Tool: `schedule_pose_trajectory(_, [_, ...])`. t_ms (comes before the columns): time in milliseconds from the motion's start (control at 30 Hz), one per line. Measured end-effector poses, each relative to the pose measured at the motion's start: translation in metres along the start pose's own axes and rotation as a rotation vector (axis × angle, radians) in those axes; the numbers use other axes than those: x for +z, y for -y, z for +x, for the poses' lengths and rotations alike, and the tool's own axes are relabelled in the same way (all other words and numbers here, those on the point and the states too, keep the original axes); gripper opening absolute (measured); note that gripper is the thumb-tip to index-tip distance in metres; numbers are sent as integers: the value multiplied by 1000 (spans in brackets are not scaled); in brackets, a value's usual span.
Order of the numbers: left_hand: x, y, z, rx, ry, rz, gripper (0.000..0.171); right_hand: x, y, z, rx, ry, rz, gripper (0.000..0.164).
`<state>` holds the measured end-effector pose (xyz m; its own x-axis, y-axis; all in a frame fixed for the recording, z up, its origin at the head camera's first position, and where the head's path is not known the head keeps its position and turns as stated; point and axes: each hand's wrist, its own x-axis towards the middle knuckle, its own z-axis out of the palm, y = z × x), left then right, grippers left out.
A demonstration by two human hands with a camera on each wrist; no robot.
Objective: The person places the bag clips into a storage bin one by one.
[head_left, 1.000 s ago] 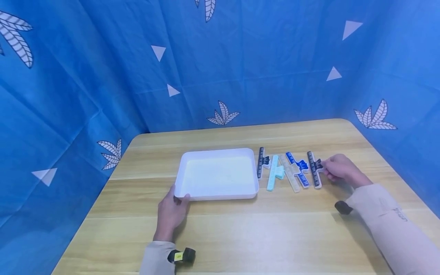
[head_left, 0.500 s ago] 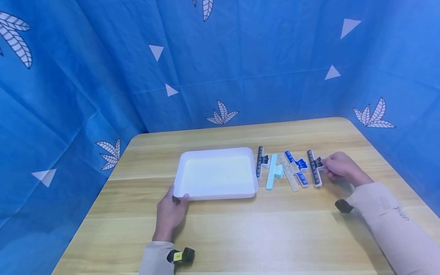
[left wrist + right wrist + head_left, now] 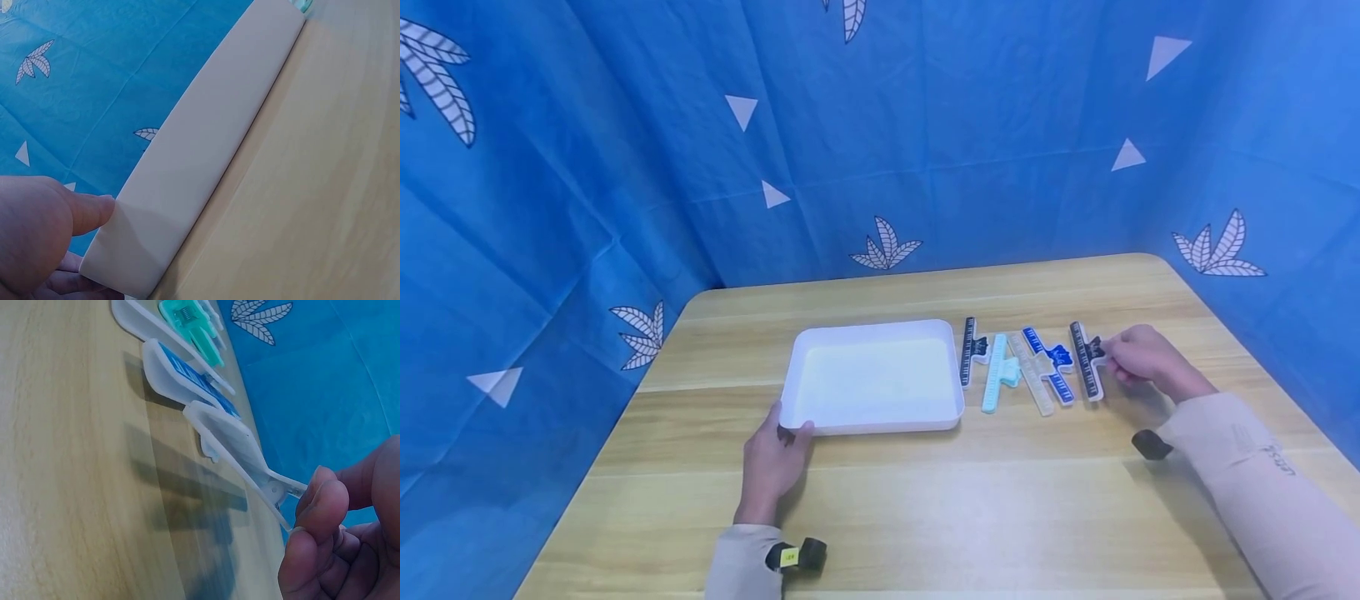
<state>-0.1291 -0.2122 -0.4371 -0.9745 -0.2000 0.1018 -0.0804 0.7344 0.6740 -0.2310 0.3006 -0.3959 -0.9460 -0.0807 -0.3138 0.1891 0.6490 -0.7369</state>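
Note:
In the head view, my left hand [image 3: 773, 467] grips the near left corner of a shallow white tray [image 3: 880, 432]. The left wrist view shows the thumb [image 3: 94, 212] against its wall and the other fingers round the corner. My right hand [image 3: 1148, 362] pinches the handle end of a black-and-white bag clip [image 3: 1086, 362] with a ruler-like strip. In the right wrist view this clip [image 3: 231, 440] is tilted off the wood, casting a shadow below. To its left lie a blue clip [image 3: 1060, 388], a clear clip [image 3: 1030, 371], a mint clip [image 3: 994, 385] and another black clip [image 3: 967, 354].
The pale wooden table [image 3: 970, 517] carries the tray left of the row of clips. A blue patterned curtain [image 3: 1000, 192] hangs round its back and sides. A black wrist camera [image 3: 1150, 444] sits at the right cuff.
The right-hand black clip has risen slightly and shifted a little toward the back, with the right hand moving along. The left hand and the tray stay put.

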Motion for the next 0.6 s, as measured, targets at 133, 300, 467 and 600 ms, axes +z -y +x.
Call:
schedule_pose_trajectory(133, [1,0,0,-17,13,-2,64,0,3,-1,-17,-2,-10,30])
schedule_pose_trajectory(300, [2,1,1,-7,0,3,63,0,7,-1,-32,-17,-4,29])
schedule_pose_trajectory(467, [2,1,0,0,-14,-2,62,2,11,-1,-35,-27,14,29])
schedule_pose_trajectory(600, [3,-1,0,-1,-23,4,64,3,14,0,-42,-31,16,29])
